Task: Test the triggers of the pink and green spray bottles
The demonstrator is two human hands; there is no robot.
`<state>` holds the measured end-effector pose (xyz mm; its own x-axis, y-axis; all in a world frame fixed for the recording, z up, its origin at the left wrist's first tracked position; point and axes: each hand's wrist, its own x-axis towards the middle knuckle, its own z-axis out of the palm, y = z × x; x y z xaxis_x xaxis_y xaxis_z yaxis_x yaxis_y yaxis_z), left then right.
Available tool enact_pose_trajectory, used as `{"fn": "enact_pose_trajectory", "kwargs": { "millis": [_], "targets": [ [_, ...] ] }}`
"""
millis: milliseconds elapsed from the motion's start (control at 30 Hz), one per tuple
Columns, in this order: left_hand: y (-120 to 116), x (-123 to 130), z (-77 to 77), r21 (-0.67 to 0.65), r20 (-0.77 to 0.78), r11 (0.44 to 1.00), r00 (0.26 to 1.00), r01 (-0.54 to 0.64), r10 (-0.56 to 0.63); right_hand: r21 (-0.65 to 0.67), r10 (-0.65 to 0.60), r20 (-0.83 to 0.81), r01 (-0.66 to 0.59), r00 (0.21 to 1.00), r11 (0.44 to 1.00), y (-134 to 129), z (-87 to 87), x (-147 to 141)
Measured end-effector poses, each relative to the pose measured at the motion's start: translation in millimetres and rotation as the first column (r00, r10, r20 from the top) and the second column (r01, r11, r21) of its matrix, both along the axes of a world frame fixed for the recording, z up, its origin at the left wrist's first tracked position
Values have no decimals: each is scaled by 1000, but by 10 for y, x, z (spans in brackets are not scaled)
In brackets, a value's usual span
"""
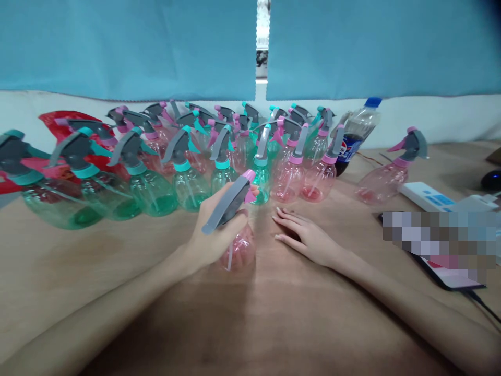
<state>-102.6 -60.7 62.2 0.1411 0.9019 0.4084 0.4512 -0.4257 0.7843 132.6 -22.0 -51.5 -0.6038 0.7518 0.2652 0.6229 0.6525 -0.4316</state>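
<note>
My left hand [219, 219] is wrapped round the neck of a pink spray bottle [239, 249] with a grey trigger head and pink nozzle. That bottle is upright in front of the rows, near the middle of the table. To its right, my right hand [307, 235] rests on the tabletop, fingers stretched out and holding nothing. Just beyond my hands stand a clear green spray bottle [261, 183] and a pink spray bottle [287, 183]. Another green spray bottle [154, 193] belongs to the front row at the left.
Several more green and pink spray bottles crowd the back. A cola bottle [352, 141] leans behind them. Farther right are a lone pink spray bottle [385, 180], a white power strip [428, 196] and a cabled phone [442, 274]. Red plastic [74, 122] lies at the back left.
</note>
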Motion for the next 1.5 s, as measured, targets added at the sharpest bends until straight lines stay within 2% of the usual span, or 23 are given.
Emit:
{"fn": "enact_pose_trajectory", "kwargs": {
  "millis": [167, 367, 567, 833, 1100, 1500],
  "targets": [
    [-16, 12, 22, 8, -7, 1000, 1000, 3, -3, 6, 1, 10, -1, 1000, 1000, 0, -3, 2],
    [-126, 48, 43, -76, -3, 991, 993, 113, -114, 4, -2, -4, 2, 1000, 1000, -2, -8, 4],
    [-161, 58, 24, -100, 6, 987, 992, 128, -128, 10, -3, -17, 3, 1000, 1000, -3, -13, 8],
    [-148, 59, 68, -38, -45, 990, 990, 132, -134, 0, -5, 2, 5, 1000, 1000, -10, 16, -2],
    [-146, 49, 74, 55, -33, 987, 988, 151, -149, 8, 1, -23, 0, 1000, 1000, -9, 3, -4],
    [-134, 19, 64, 54, -3, 979, 980, 199, -199, 7, -1, 8, 1, 1000, 1000, -3, 3, 1]
  ]
}}
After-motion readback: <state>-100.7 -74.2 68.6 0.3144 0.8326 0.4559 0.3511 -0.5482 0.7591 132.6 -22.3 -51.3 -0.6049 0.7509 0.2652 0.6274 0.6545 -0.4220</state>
